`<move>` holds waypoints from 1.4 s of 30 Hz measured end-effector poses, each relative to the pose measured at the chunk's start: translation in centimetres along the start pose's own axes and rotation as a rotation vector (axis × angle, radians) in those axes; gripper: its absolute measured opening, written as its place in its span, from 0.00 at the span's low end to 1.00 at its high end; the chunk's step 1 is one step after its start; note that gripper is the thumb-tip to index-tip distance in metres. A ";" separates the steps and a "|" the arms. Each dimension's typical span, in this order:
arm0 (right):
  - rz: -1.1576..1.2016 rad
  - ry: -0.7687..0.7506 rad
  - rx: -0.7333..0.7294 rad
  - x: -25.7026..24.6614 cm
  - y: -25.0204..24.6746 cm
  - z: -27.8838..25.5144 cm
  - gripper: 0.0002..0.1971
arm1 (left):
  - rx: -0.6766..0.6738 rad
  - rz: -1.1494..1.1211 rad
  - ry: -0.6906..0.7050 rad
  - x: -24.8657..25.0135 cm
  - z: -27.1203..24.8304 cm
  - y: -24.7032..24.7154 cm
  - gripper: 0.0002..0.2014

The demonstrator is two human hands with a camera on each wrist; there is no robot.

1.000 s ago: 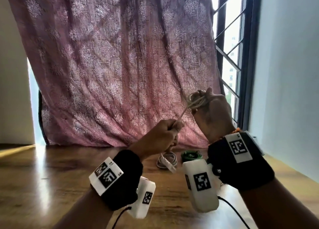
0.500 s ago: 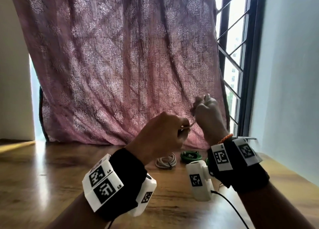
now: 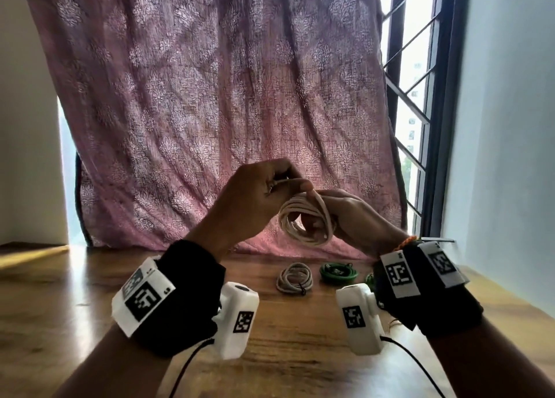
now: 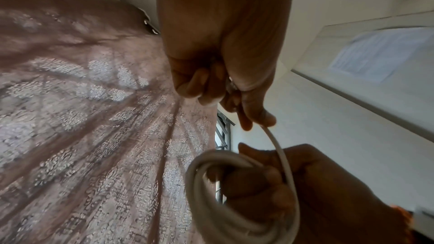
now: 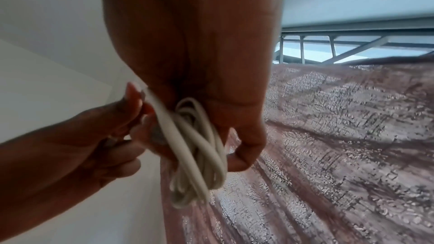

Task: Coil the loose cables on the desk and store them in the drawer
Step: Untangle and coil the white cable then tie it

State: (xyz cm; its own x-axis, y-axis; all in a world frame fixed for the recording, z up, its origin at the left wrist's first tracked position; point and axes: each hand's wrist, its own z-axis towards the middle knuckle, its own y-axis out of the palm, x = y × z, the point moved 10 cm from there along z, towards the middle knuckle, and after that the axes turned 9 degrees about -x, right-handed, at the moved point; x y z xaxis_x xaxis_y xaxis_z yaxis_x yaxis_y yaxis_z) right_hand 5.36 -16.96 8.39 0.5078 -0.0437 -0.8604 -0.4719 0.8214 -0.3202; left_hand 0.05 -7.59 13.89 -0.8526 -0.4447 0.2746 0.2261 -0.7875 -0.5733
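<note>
Black wristbands (image 3: 192,280) carry white tags printed with black square codes, white camera boxes (image 3: 237,319) trail black cables, and an orange bracelet (image 3: 404,243) circles the right wrist.

This looks like a room in a home. A thin pink curtain with a pale floral print (image 3: 216,103) hangs across most of the window, daylight glowing through the cloth. To its right stands a dark-framed window with a diagonal metal grille (image 3: 411,103), buildings faintly visible outside. Plain white painted walls (image 3: 510,127) close in both sides. In front lies a polished brown wooden surface (image 3: 60,307) with visible grain, carrying a few coiled cables.
</note>
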 end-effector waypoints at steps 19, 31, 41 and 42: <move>0.009 -0.221 0.304 -5.3 -1.2 -0.7 0.26 | -0.063 -0.072 -0.071 -1.0 0.0 -1.5 0.11; 0.080 -0.183 0.214 -4.1 -0.2 0.4 0.39 | -0.011 -0.777 -0.335 -5.3 -1.2 0.2 0.12; 0.141 -0.195 0.212 -3.9 0.0 0.5 0.35 | -0.044 -1.022 -0.474 -6.3 -1.8 2.0 0.20; 0.139 -0.194 0.226 -4.0 -0.2 0.4 0.31 | -0.042 -1.040 -0.481 -6.2 -1.8 2.2 0.18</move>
State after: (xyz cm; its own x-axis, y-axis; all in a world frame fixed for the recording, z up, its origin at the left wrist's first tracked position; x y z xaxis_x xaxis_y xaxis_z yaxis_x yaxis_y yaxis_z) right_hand 3.70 -16.70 12.01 0.5876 0.1691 -0.7913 -0.3852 0.9184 -0.0898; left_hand 5.01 -5.76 9.55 -0.3474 0.2895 0.8919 -0.5062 -0.8586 0.0815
